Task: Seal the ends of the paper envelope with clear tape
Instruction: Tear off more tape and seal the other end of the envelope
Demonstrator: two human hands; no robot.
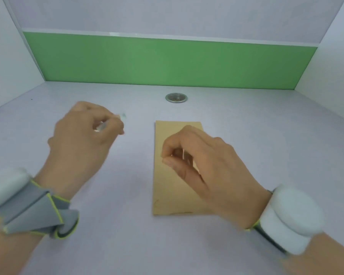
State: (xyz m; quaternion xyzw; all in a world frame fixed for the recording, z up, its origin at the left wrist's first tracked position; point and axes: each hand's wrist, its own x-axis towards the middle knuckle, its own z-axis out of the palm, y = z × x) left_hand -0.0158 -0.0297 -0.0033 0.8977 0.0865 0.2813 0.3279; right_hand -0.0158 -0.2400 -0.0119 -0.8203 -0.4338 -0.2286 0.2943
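Observation:
A brown paper envelope point(167, 191) lies flat on the pale desk point(117, 245), its long side pointing away from me. My right hand point(207, 165) hovers over its middle, thumb and forefinger pinched together; whether they hold a clear strip is too faint to tell. My left hand point(83, 139) is to the left of the envelope, blurred, its fingers curled around a small clear roll of tape point(101, 126), with a tiny greenish end point(124, 115) sticking out past the fingertips. Both wrists wear white sensor bands with grey straps.
A round metal cable grommet point(176, 97) is set in the desk behind the envelope. A green panel point(167, 62) and white partition walls close off the back and both sides.

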